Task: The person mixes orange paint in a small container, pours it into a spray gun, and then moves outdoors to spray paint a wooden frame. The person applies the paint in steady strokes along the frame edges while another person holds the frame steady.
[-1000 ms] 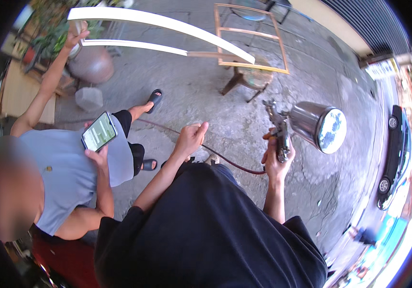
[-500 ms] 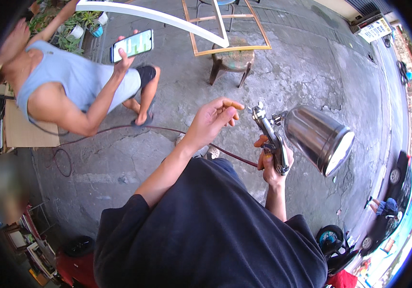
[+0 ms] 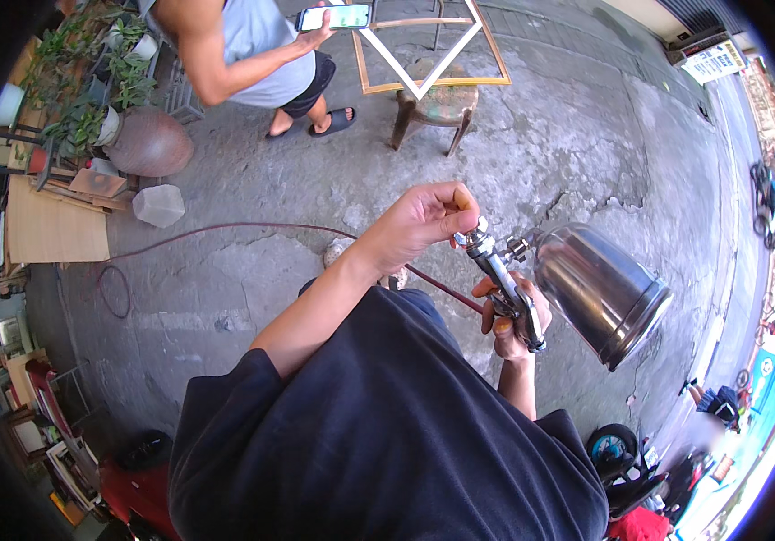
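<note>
My right hand (image 3: 505,325) is wrapped round the handle of a metal spray gun (image 3: 500,266) in front of my body. A shiny steel paint cup (image 3: 595,288) is fixed to the gun and leans out to the right. At the gun's front end, my left hand (image 3: 419,225) is closed, thumb and fingertips pinching at the nozzle. The fingertips partly cover the nozzle. From near my right hand a dark red air hose (image 3: 315,227) runs left across the ground.
Ahead, a stool (image 3: 433,108) stands under wooden frames (image 3: 496,54), one white. A person (image 3: 252,54) in a sleeveless top stands far left holding a phone (image 3: 333,16). Potted plants (image 3: 130,81) and a big clay jar (image 3: 148,142) line the left. A motorcycle (image 3: 618,455) is at lower right.
My left hand has moved right to meet the gun's nozzle. The other person has stepped away, farther ahead, and the white frame has shifted and now lies over the stool.
</note>
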Demonstrator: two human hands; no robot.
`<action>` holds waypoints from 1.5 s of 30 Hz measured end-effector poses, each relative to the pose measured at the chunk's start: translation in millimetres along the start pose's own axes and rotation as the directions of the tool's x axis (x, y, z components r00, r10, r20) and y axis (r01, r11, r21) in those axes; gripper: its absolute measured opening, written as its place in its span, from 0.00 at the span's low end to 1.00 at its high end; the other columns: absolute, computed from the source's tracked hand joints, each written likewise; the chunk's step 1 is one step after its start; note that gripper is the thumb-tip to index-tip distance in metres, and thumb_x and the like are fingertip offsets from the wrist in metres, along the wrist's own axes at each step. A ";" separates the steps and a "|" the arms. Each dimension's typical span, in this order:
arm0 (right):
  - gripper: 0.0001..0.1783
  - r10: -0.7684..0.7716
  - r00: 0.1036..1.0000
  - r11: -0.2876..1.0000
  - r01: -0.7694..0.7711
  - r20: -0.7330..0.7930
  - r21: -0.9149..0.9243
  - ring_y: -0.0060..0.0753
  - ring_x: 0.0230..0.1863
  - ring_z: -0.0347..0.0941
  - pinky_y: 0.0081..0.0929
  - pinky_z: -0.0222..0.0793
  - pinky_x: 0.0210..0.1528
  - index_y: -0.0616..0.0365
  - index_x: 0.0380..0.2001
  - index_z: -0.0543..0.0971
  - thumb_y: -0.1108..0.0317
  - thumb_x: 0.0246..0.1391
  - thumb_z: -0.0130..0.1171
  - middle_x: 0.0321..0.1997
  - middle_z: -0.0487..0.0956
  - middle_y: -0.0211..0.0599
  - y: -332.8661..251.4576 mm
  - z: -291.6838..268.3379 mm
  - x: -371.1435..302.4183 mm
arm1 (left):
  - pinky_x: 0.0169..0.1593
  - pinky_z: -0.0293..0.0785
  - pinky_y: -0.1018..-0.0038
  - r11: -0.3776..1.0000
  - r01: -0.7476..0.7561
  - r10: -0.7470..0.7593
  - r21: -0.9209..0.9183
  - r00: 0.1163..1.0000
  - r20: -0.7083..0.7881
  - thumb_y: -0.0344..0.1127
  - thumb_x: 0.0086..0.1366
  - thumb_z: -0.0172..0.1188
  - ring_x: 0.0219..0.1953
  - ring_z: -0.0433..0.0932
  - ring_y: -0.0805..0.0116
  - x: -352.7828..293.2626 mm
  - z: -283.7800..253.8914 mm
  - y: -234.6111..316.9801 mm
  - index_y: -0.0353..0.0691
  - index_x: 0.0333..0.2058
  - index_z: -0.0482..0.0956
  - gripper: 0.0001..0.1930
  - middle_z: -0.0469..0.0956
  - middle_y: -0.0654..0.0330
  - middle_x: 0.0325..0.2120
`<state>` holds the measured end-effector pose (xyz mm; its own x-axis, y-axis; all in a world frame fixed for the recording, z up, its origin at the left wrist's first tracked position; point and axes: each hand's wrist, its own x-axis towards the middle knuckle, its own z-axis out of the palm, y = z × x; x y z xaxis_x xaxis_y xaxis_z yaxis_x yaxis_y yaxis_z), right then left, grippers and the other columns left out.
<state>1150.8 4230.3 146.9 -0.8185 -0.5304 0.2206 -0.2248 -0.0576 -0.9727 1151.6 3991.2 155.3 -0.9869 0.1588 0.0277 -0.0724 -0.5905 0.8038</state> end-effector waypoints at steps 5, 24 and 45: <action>0.47 0.054 0.998 0.998 -0.052 0.041 -0.039 0.20 0.15 0.72 0.17 0.63 0.16 0.76 0.49 0.75 0.32 0.55 0.65 0.34 0.83 0.47 2.0 7.5 6.6 | 0.45 0.67 0.78 0.994 0.067 -0.061 -0.085 0.996 0.072 0.48 0.68 0.67 0.38 0.72 0.80 -0.5 -22.6 -6.7 0.42 0.41 0.78 0.15 0.75 0.70 0.34; 0.29 0.227 0.973 0.950 -0.231 -0.041 -0.212 0.35 0.41 0.82 0.30 0.75 0.48 0.65 0.52 0.78 0.50 0.60 0.68 0.39 0.84 0.40 -6.6 132.5 123.3 | 0.43 0.73 0.79 0.938 0.341 -0.334 0.056 0.937 -0.103 0.30 0.74 0.54 0.35 0.77 0.81 -20.3 -180.7 -102.0 0.37 0.52 0.79 0.12 0.78 0.68 0.34; 0.18 -0.041 0.882 0.893 -0.179 -0.469 -0.413 0.30 0.27 0.79 0.27 0.72 0.32 0.68 0.45 0.79 0.69 0.55 0.72 0.30 0.82 0.42 -24.4 234.8 268.5 | 0.46 0.74 0.68 0.582 0.460 -0.614 0.670 0.789 -0.009 0.73 0.73 0.38 0.36 0.81 0.63 -75.6 -411.8 -134.5 0.38 0.27 0.83 0.42 0.83 0.58 0.25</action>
<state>1060.6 3890.7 212.9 -0.9610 -0.0685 0.2678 -0.2728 0.3929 -0.8782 1176.6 3732.8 -199.6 -0.7358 0.4811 -0.4766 -0.3998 0.2596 0.8791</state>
